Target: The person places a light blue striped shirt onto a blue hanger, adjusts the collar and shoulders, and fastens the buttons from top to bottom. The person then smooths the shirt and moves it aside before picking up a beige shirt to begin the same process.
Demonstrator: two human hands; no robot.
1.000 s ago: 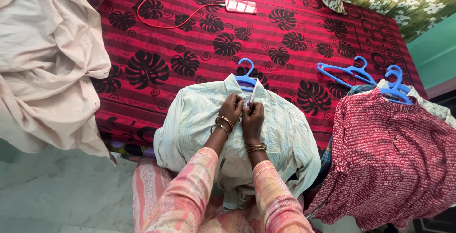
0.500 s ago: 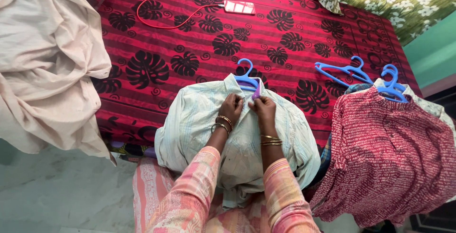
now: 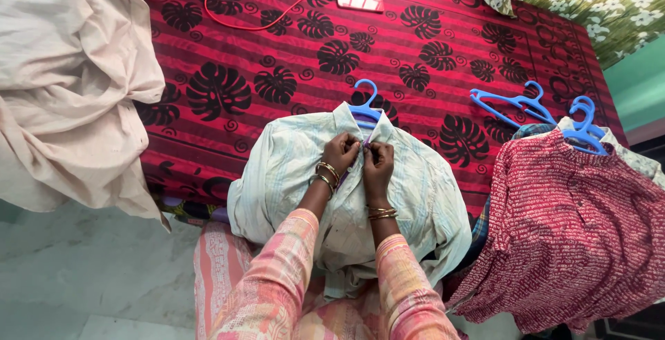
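Both hands meet at the collar of a pale striped shirt (image 3: 291, 174) that hangs on a blue hanger (image 3: 366, 108) and lies on the near edge of the bed (image 3: 228, 49). The left hand (image 3: 340, 153) and the right hand (image 3: 378, 162) each have the grip pressed together, pinching the front of the shirt just below the collar. A red patterned shirt (image 3: 575, 229) on another blue hanger (image 3: 585, 131) lies to the right, with a loose blue hanger (image 3: 512, 104) beside it.

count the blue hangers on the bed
3 show. One is in the pale shirt at the hands, hook at. One lies loose on the bedspread. One is in the red shirt. Others may be hidden.
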